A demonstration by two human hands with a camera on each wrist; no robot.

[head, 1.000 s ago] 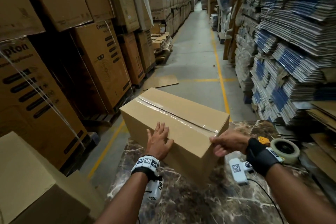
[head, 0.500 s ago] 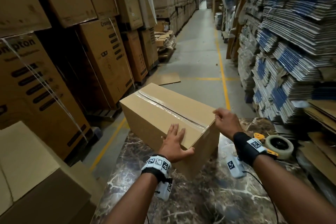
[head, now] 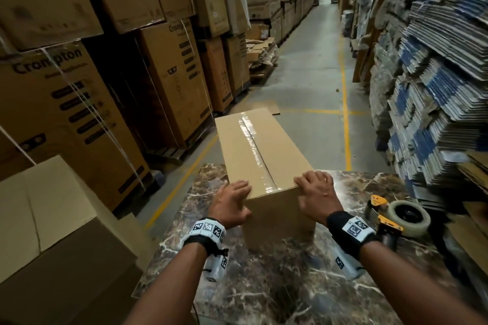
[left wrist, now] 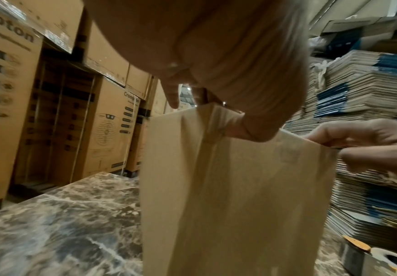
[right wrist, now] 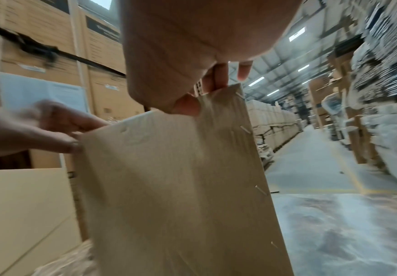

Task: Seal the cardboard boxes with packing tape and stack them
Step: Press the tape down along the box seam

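The taped cardboard box [head: 260, 158] sits lengthwise on the marble desk [head: 277, 280], its far end overhanging the desk's edge. The left hand [head: 230, 204] and right hand [head: 318, 196] each curl a grip over its near top corners (fingers on top, thumbs on the end face). A tape dispenser [head: 396, 215] lies on the desk to the right.

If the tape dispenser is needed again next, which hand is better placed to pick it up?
Right, probably. The tape dispenser lies on the table just outside the right hand; the left hand is across the box.

Left hand [head: 232, 204], right hand [head: 315, 196], fingers curled.
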